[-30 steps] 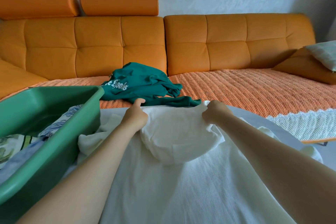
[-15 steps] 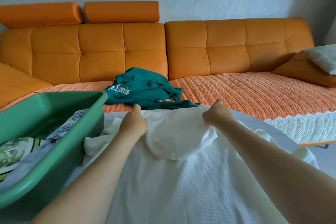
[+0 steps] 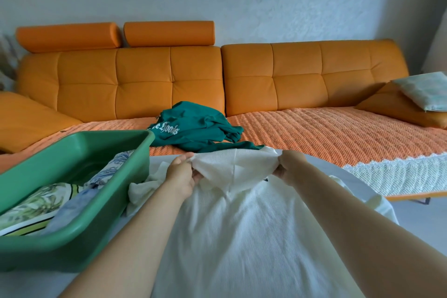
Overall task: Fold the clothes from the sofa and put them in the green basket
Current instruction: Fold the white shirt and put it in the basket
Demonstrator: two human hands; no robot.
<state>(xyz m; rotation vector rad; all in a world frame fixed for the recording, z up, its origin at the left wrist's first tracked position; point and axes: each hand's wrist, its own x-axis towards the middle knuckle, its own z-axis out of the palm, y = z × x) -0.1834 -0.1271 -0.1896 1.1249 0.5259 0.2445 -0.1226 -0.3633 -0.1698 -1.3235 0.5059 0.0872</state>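
White hooded top lies flat on the table in the lower middle of the frame. Its long axis runs straight away from me, with the hood at the far end. I hold the hood by its two sides: my left hand pinches the left edge and my right hand the right edge, fingers curled round the cloth, which is stretched between them and raised a little. Both hands are equally near.

I judge the next move is to lay the hood back toward me onto the body of the top, where there is open cloth. The green basket, already holding folded things, sits just beside my left forearm, with a crumpled sleeve between, so room is tight there. The right side is freer, up to the table's edge. Beyond the hood a teal garment waits on the sofa.
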